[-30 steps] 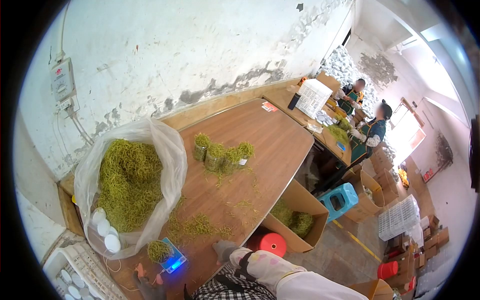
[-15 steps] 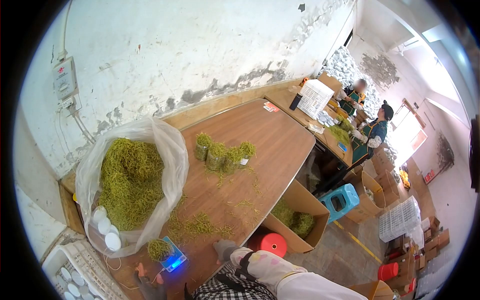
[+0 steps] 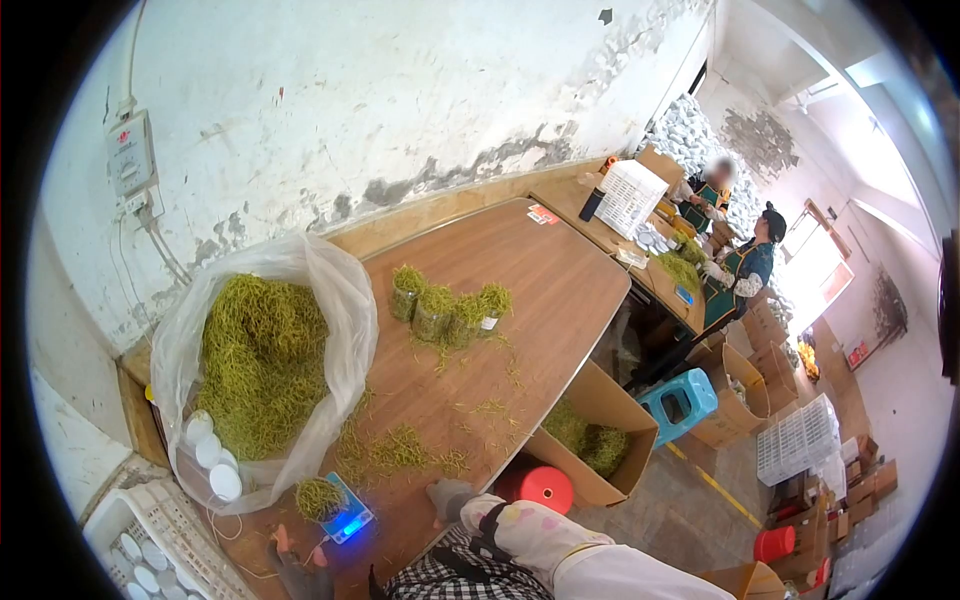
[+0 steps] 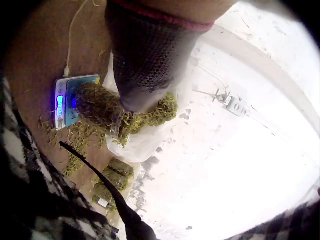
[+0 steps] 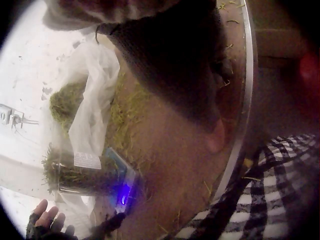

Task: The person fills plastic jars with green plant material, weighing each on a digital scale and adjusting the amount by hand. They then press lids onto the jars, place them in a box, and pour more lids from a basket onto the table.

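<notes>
A clear jar (image 3: pixel 318 499) stuffed with green, stringy dried plant stands on a small digital scale (image 3: pixel 349 522) with a lit blue display. In the right wrist view the jar (image 5: pixel 80 176) shows a white label and strands sticking out of its mouth. My left hand (image 3: pixel 298 572), in a dark fingerless glove, is beside the scale at the table's near edge, fingers extended and holding nothing. Gloved too, my right hand (image 3: pixel 450 499) rests on the table to the right of the scale, fingers loose, a bare fingertip (image 5: pixel 216 138) showing.
Several filled jars (image 3: pixel 447 309) stand mid-table, with loose strands (image 3: pixel 400 450) scattered nearer. A plastic bag (image 3: pixel 345 300) of the plant and white lids (image 3: pixel 226 484) is at left. A white crate (image 3: pixel 165 545), red reel (image 3: pixel 547 487) and cardboard box (image 3: pixel 600 440) flank the table; two people work beyond.
Both my hands, the jar and the scale stay in place. The view shifts slightly, and one person at the far table has turned their head.
</notes>
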`<move>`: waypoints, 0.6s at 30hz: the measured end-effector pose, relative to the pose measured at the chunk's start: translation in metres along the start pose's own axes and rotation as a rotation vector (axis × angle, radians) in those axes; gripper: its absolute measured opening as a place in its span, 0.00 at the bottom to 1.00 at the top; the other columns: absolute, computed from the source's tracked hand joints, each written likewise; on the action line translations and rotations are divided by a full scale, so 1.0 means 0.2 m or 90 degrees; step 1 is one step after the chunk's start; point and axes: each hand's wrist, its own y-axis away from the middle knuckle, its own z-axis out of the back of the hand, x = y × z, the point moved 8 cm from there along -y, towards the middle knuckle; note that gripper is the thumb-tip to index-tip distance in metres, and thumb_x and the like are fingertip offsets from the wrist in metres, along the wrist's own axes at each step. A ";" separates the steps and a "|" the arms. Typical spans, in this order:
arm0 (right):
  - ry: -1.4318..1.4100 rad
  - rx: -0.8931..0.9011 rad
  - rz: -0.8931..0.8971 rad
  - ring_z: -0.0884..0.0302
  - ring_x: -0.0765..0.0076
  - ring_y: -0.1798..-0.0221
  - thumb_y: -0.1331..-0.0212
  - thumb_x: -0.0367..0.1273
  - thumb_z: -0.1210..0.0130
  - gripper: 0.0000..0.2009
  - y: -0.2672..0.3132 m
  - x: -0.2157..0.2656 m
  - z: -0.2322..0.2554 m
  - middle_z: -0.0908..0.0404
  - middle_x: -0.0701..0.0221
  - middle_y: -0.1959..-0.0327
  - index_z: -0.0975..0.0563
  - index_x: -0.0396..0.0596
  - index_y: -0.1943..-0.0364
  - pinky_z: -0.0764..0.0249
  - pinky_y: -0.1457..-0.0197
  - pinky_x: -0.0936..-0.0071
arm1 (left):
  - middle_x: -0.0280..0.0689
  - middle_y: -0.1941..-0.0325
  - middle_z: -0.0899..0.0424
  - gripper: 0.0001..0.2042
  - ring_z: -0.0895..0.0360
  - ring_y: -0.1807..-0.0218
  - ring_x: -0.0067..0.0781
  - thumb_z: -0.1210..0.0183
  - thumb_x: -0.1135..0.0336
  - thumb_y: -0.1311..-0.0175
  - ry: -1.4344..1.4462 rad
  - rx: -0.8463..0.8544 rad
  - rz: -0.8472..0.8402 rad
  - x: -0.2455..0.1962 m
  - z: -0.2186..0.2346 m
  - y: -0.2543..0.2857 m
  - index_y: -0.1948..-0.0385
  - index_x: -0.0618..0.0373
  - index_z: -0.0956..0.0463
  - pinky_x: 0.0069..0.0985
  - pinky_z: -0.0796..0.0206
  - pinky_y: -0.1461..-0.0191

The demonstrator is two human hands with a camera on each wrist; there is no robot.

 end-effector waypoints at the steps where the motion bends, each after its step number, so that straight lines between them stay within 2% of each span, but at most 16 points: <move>1: 0.000 0.001 0.000 0.24 0.46 0.37 0.57 0.43 0.24 0.34 0.00 0.00 0.00 0.21 0.58 0.42 0.24 0.48 0.42 0.25 0.40 0.52 | 0.63 0.34 0.32 0.32 0.30 0.38 0.62 0.38 0.53 0.31 0.003 0.002 0.007 0.00 0.00 0.00 0.30 0.60 0.37 0.47 0.35 0.36; 4: 0.009 0.010 -0.007 0.24 0.48 0.37 0.58 0.43 0.24 0.35 -0.02 -0.01 -0.01 0.21 0.59 0.41 0.23 0.49 0.42 0.24 0.41 0.54 | 0.62 0.35 0.30 0.31 0.29 0.39 0.61 0.39 0.53 0.31 -0.015 -0.013 -0.001 -0.03 0.02 -0.01 0.31 0.60 0.35 0.46 0.34 0.37; 6: 0.032 0.005 0.045 0.23 0.47 0.38 0.60 0.45 0.24 0.36 -0.06 0.00 -0.05 0.20 0.56 0.43 0.23 0.48 0.43 0.25 0.40 0.54 | 0.61 0.37 0.29 0.30 0.28 0.40 0.60 0.39 0.53 0.30 -0.040 -0.029 -0.008 0.01 -0.02 -0.01 0.33 0.61 0.33 0.45 0.33 0.38; 8: 0.044 -0.031 0.096 0.21 0.48 0.40 0.62 0.47 0.23 0.35 -0.24 -0.11 -0.19 0.18 0.55 0.45 0.21 0.49 0.46 0.24 0.41 0.54 | 0.51 0.34 0.35 0.33 0.32 0.35 0.52 0.39 0.59 0.36 0.119 -0.033 0.002 0.20 -0.14 0.03 0.31 0.61 0.37 0.43 0.42 0.30; 9: 0.061 -0.020 0.124 0.20 0.46 0.42 0.65 0.51 0.23 0.34 -0.20 -0.10 -0.14 0.16 0.56 0.48 0.18 0.48 0.51 0.23 0.43 0.54 | 0.49 0.32 0.32 0.30 0.34 0.31 0.51 0.38 0.61 0.36 -0.200 0.020 -0.207 0.03 -0.12 0.00 0.32 0.57 0.35 0.46 0.48 0.25; 10: 0.121 -0.104 0.108 0.19 0.48 0.43 0.69 0.55 0.23 0.35 -0.09 -0.04 -0.05 0.15 0.57 0.51 0.16 0.48 0.56 0.23 0.44 0.54 | 0.48 0.33 0.28 0.25 0.32 0.32 0.50 0.38 0.63 0.36 -0.126 -0.002 -0.136 -0.06 -0.06 -0.04 0.37 0.54 0.29 0.48 0.50 0.25; 11: 0.139 -0.074 0.096 0.19 0.50 0.46 0.71 0.57 0.23 0.36 -0.24 -0.11 -0.16 0.15 0.56 0.54 0.16 0.48 0.57 0.23 0.45 0.54 | 0.48 0.33 0.28 0.24 0.31 0.33 0.49 0.38 0.62 0.35 -0.158 0.008 -0.173 -0.10 -0.04 -0.05 0.37 0.55 0.28 0.48 0.48 0.26; 12: 0.089 -0.131 0.121 0.18 0.50 0.48 0.73 0.57 0.23 0.36 -0.22 -0.10 -0.14 0.15 0.56 0.56 0.15 0.48 0.57 0.23 0.47 0.55 | 0.48 0.34 0.27 0.26 0.30 0.35 0.49 0.36 0.63 0.36 -0.070 -0.033 -0.121 -0.08 -0.01 -0.06 0.36 0.55 0.29 0.47 0.47 0.27; 13: -0.001 -0.061 0.188 0.18 0.48 0.51 0.73 0.54 0.22 0.34 -0.31 -0.13 -0.19 0.15 0.55 0.59 0.16 0.46 0.61 0.24 0.49 0.55 | 0.56 0.40 0.27 0.25 0.29 0.39 0.60 0.36 0.60 0.35 -0.025 -0.051 -0.062 -0.02 0.00 -0.07 0.37 0.57 0.28 0.47 0.38 0.33; 14: -0.043 -0.053 0.089 0.19 0.46 0.52 0.73 0.52 0.21 0.31 -0.25 -0.13 -0.15 0.17 0.54 0.62 0.19 0.45 0.67 0.24 0.50 0.55 | 0.57 0.40 0.28 0.28 0.30 0.39 0.61 0.36 0.59 0.36 0.010 -0.045 -0.004 0.02 0.02 -0.05 0.35 0.59 0.31 0.45 0.37 0.34; 16: -0.006 -0.100 0.095 0.20 0.45 0.54 0.72 0.50 0.21 0.29 -0.21 -0.08 -0.11 0.19 0.54 0.64 0.24 0.47 0.72 0.25 0.51 0.55 | 0.58 0.40 0.30 0.32 0.31 0.39 0.62 0.35 0.59 0.36 0.046 -0.056 0.069 0.10 0.06 -0.01 0.33 0.61 0.35 0.44 0.35 0.36; 18: 0.002 -0.094 0.109 0.20 0.45 0.54 0.71 0.50 0.21 0.28 -0.19 -0.08 -0.11 0.19 0.55 0.64 0.24 0.47 0.72 0.25 0.52 0.55 | 0.49 0.41 0.32 0.33 0.28 0.44 0.47 0.33 0.66 0.39 0.045 -0.099 0.042 0.08 0.06 0.01 0.32 0.57 0.36 0.37 0.31 0.41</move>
